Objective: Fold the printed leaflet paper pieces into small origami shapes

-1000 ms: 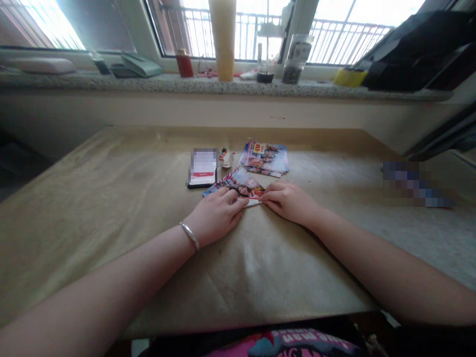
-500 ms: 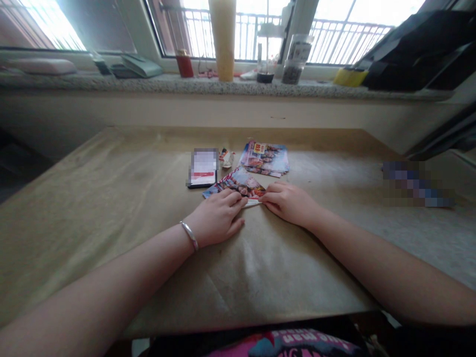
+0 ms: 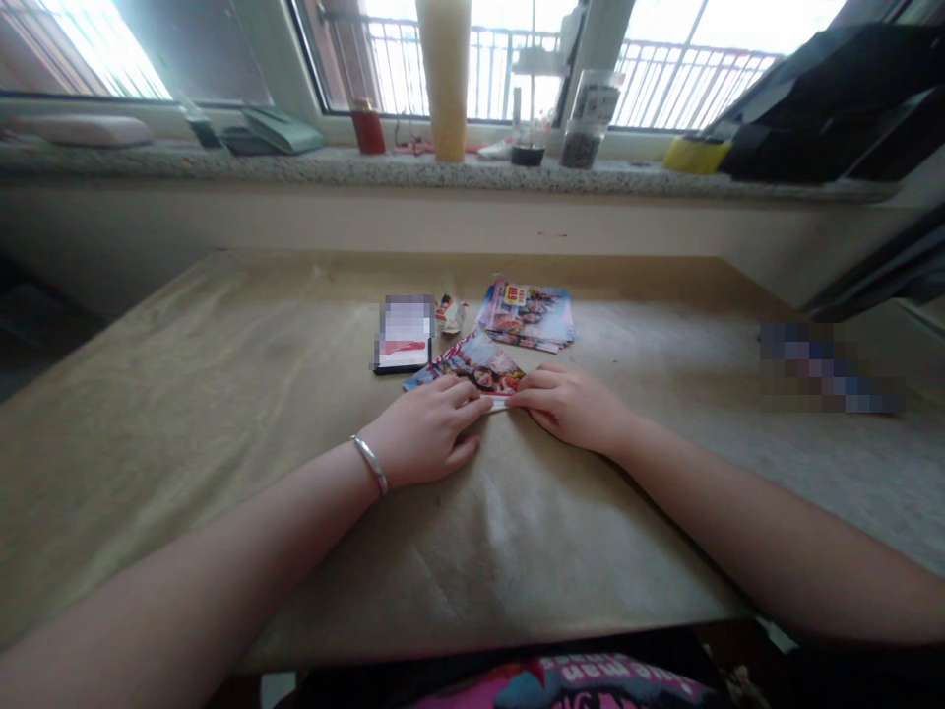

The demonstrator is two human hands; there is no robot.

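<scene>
A colourful printed leaflet, folded to a pointed shape, lies on the table in front of me with a pale strip along its near edge. My left hand, a silver bangle on its wrist, rests over the leaflet's left part; its fingers lie stretched on the paper and the thumb is apart. At the right end of the near edge, my right hand pinches the leaflet between thumb and fingers. Just beyond is a stack of similar leaflets. The fingers cover part of the folded edge.
A phone lies left of the stack, with a small crumpled wrapper between them. A blurred dark item is on the right of the covered table. Bottles and other items line the windowsill.
My right hand's fingertips have slid slightly left along the leaflet's near edge. My left hand has shifted a little to the left, still on the paper.
</scene>
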